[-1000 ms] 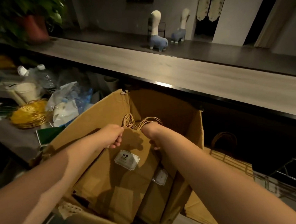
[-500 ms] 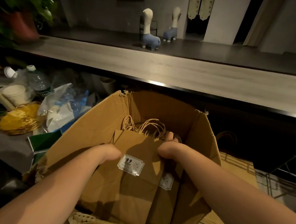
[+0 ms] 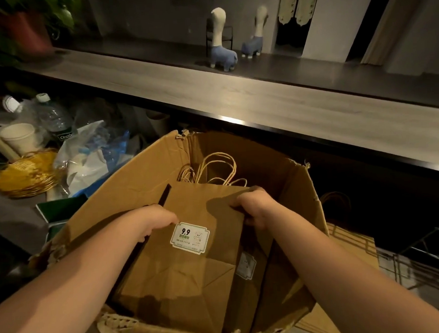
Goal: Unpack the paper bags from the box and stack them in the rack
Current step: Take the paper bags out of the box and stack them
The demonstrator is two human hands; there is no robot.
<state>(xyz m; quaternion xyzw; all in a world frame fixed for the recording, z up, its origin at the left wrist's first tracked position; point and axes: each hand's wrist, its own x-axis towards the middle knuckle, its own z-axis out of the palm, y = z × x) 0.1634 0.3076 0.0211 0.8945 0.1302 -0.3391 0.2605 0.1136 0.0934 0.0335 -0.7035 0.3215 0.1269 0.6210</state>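
Counter (image 3: 273,105) behind box (image 3: 128,186); room dim.

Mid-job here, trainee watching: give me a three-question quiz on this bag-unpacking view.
1. True or false: both hands grip the stack of paper bags.
2. The sticker reads: A) 9.9 B) 5.5 C) 1.0
3. Where is the stack: inside the cardboard box or in the wire rack?

Key: 1 true, left hand and right hand each hold a top corner. 2 A. 3 Inside the box.
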